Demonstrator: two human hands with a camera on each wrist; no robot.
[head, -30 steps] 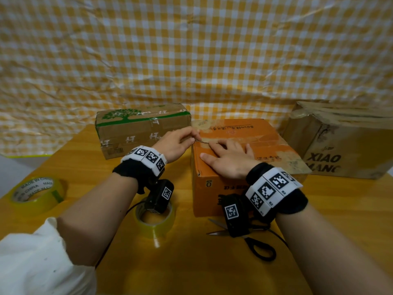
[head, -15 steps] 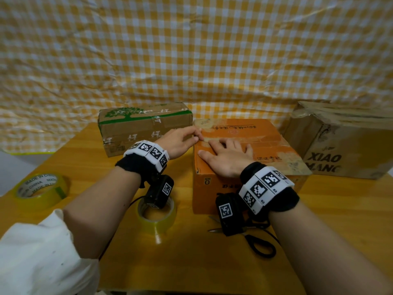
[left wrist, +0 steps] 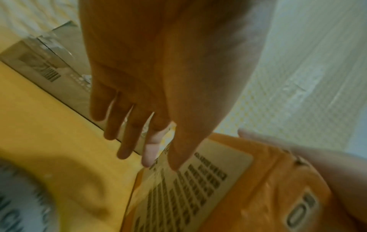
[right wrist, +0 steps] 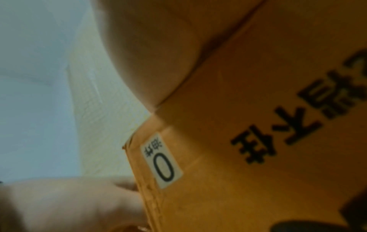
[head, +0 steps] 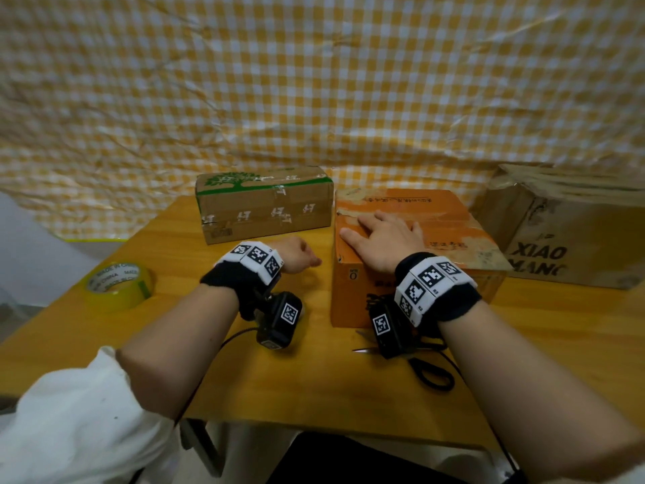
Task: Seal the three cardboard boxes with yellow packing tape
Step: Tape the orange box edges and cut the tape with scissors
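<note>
An orange cardboard box stands at the table's centre. My right hand lies flat on its top near the left edge, fingers straight and spread. My left hand hangs just left of the box's side wall; in the left wrist view its fingers hang loose and hold nothing. A brown box with green print stands at the back left. A larger brown box marked XIAO MANG stands at the right. A roll of yellow tape lies at the table's left edge.
Black-handled scissors lie in front of the orange box, partly under my right wrist. A checked yellow cloth hangs behind the table. A blurred tape roll shows low in the left wrist view.
My left hand has left the orange box's top left edge and dropped back beside the box's left wall. My right hand stays flat on the top.
</note>
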